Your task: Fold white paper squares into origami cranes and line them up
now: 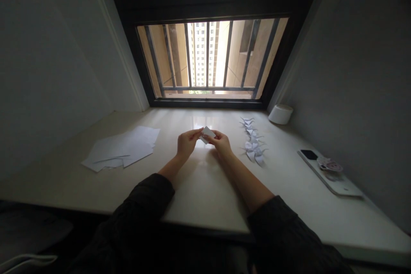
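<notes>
Head view: left fingers (195, 134), right fingers (212, 139) pinch small paper (209, 131); folded figures (251, 145) at right.

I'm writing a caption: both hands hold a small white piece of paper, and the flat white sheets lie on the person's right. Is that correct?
One slip: the head view shows the flat white sheets on the person's left. The left hand and right hand do hold a small white piece of paper.
</notes>
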Demonstrator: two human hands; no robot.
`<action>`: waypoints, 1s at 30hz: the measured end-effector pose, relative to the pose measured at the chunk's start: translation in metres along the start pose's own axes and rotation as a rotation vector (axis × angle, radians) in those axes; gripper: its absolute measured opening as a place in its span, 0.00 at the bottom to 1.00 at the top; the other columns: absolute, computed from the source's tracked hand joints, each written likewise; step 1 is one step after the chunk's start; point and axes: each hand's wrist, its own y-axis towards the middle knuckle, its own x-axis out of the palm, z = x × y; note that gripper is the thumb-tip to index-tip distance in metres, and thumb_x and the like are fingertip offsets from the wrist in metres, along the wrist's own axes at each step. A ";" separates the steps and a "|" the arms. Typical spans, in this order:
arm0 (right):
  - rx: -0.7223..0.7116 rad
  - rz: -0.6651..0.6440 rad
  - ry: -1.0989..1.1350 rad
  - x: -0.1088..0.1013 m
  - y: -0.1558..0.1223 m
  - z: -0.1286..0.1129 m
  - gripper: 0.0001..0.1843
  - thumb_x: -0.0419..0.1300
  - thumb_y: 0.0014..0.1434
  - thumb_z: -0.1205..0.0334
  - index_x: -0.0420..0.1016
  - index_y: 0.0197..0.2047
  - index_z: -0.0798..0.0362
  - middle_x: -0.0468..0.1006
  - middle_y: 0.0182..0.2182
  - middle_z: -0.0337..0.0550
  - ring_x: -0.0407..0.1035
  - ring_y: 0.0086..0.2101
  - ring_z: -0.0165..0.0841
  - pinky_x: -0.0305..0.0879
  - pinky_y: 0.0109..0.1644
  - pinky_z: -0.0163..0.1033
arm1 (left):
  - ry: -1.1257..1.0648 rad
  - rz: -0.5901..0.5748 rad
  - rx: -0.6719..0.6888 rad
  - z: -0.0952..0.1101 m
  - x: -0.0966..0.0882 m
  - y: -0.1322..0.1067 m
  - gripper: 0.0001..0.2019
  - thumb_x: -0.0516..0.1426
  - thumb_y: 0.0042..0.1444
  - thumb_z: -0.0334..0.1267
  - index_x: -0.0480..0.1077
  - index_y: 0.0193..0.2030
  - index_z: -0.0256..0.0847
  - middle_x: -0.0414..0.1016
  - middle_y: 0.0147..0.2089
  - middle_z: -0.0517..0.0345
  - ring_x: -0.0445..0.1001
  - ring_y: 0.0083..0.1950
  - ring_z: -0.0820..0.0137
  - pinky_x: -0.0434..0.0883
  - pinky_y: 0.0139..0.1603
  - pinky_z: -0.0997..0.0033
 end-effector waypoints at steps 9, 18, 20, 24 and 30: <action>0.033 0.002 -0.037 -0.003 0.000 -0.003 0.23 0.71 0.33 0.53 0.79 0.34 0.56 0.79 0.26 0.43 0.71 0.26 0.33 0.65 0.30 0.37 | 0.085 0.005 -0.026 0.006 -0.004 0.001 0.12 0.59 0.51 0.42 0.77 0.41 0.45 0.80 0.36 0.57 0.77 0.35 0.66 0.73 0.38 0.68; 0.008 -0.065 -0.069 -0.012 0.005 -0.003 0.25 0.67 0.39 0.50 0.79 0.40 0.54 0.80 0.26 0.43 0.73 0.27 0.34 0.66 0.31 0.37 | 0.087 0.018 -0.036 0.003 -0.012 0.006 0.13 0.59 0.51 0.43 0.77 0.41 0.43 0.80 0.34 0.57 0.77 0.34 0.66 0.74 0.38 0.67; 0.000 -0.089 -0.068 -0.013 0.007 -0.003 0.25 0.66 0.39 0.49 0.79 0.41 0.53 0.80 0.27 0.43 0.73 0.27 0.34 0.66 0.32 0.37 | 0.073 0.030 -0.046 0.001 -0.012 0.006 0.13 0.59 0.51 0.44 0.77 0.41 0.43 0.80 0.34 0.56 0.77 0.34 0.66 0.74 0.38 0.67; -0.009 -0.127 -0.047 -0.012 0.008 -0.005 0.26 0.66 0.38 0.49 0.79 0.41 0.52 0.81 0.29 0.42 0.72 0.28 0.33 0.67 0.32 0.38 | 0.029 0.030 -0.056 -0.003 -0.010 0.007 0.13 0.59 0.51 0.44 0.77 0.41 0.42 0.80 0.35 0.55 0.77 0.35 0.66 0.74 0.38 0.66; -0.058 0.019 -0.103 -0.012 0.005 -0.005 0.28 0.66 0.41 0.47 0.77 0.43 0.54 0.80 0.26 0.43 0.72 0.27 0.34 0.68 0.33 0.40 | -0.097 -0.057 -0.100 -0.010 -0.007 0.008 0.19 0.60 0.49 0.44 0.74 0.48 0.38 0.80 0.33 0.53 0.77 0.33 0.67 0.74 0.38 0.66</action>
